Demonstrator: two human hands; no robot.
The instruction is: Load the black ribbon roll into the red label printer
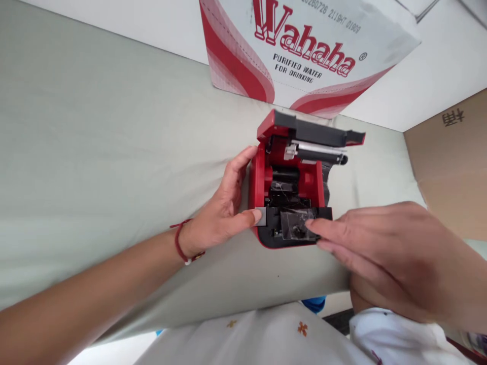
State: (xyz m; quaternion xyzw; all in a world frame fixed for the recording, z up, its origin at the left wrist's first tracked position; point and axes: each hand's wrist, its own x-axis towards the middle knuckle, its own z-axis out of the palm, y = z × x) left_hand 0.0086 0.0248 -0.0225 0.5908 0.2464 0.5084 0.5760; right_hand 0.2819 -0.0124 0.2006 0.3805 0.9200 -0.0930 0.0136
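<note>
A small red and black printer (258, 175) sits on the pale green cloth with its lid (315, 131) raised, showing a roller (319, 153) under the lid and a dark inner bay. My left hand (222, 205) grips the printer's left side, its thumb on a grey tab (261, 216) at the front corner and its fingers along the side wall. Over the black front edge lies a piece of clear plastic film (291, 225). The closed fingers of my right hand (384, 248) hold the film's right end; the thumb is partly hidden.
Behind the printer stands a white and red water carton (304, 50) against the wall. A brown cardboard box (452, 167) is at the right. The pale green cloth (95, 137) covers the surface, and its near edge runs close to my lap.
</note>
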